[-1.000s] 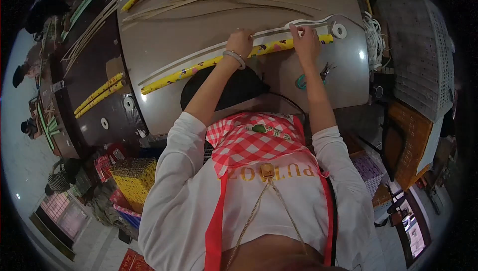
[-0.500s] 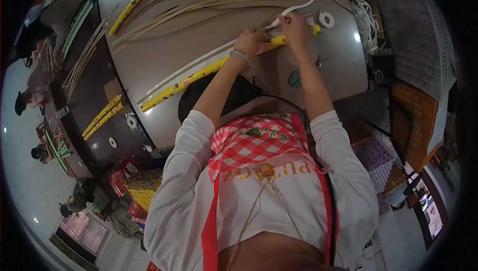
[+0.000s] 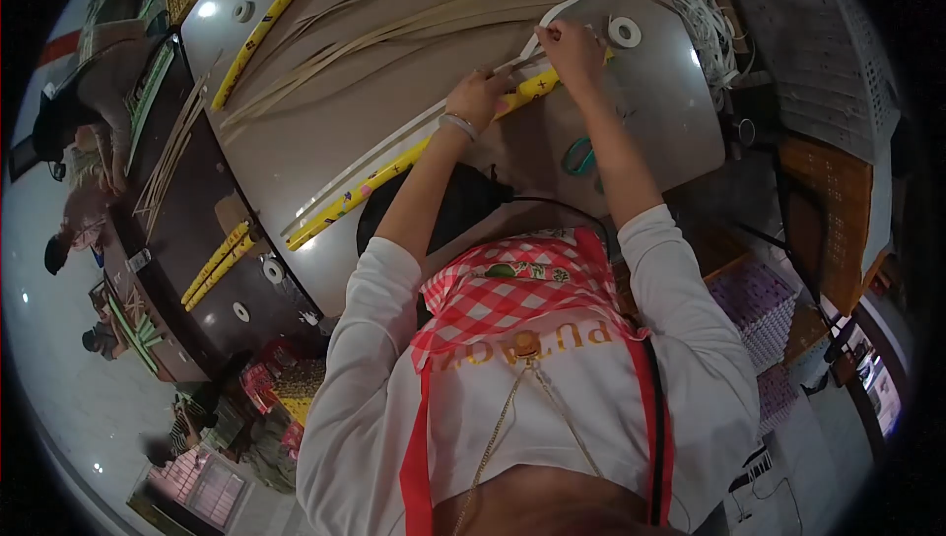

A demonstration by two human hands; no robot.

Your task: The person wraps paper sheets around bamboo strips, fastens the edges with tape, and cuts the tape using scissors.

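My right hand (image 3: pixel 574 51) pinches a flat white strip (image 3: pixel 569 6), whose loose length arcs up and away to the right. My left hand (image 3: pixel 477 100) has its fingers closed on the same strip further left, close to the table. A yellow patterned roll (image 3: pixel 379 177) lies slanted under my forearm, just below both hands, with a long pale strip (image 3: pixel 367 164) along its upper side. Beside my right hand is a roll of white tape (image 3: pixel 625 33). Green-handled scissors (image 3: pixel 578 156) rest under my right forearm.
Long thin tan strips (image 3: pixel 394 33) spread over the far table, near another yellow roll (image 3: pixel 268 32). A bundle of white strips (image 3: pixel 705 29) sits off the right edge. A black bag (image 3: pixel 434 206) lies before me. Other people (image 3: pixel 108 102) work at the dark table on the left.
The view has shifted slightly. My left hand has slid a little left along the strip and roll, widening the gap between my hands. My right hand still pinches the strip.
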